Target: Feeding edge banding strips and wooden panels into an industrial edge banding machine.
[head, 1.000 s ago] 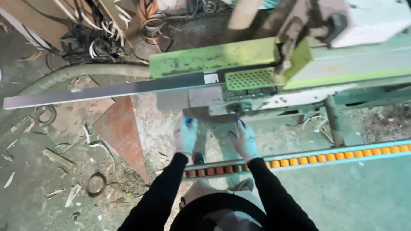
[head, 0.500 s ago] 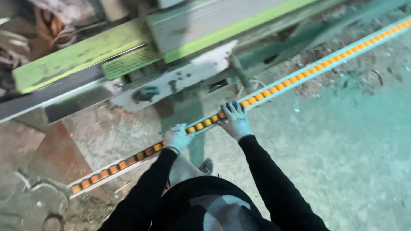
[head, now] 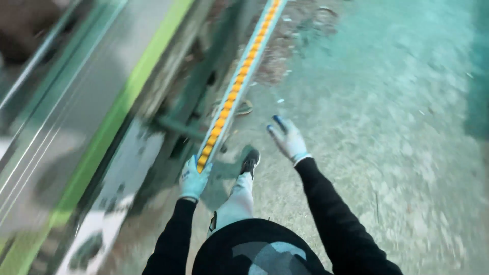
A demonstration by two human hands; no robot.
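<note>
Left hand [head: 194, 178] closed on near end of roller rail [head: 239, 84], apparently gripping (blurred) | right hand [head: 288, 138] spread, empty, above concrete floor [head: 387, 127] | rail not lifted

The machine body [head: 76, 153] along the left side is smeared by motion blur; its panels, green edge strip [head: 109, 132] and white lower plate [head: 119, 188] show no legible detail, and the frame's left and bottom edges cut it off; the roller rail [head: 237, 86] runs out past the top edge, so its far end is not visible; the near end of the rail lies under the gloved left hand [head: 194, 179], and whether the fingers grip it or only rest on it cannot be determined; the gloved right hand [head: 286, 138] is blurred, fingertips indistinct; both sleeves leave the frame at the bottom; debris on the floor [head: 387, 127] is too blurred to identify.
</note>
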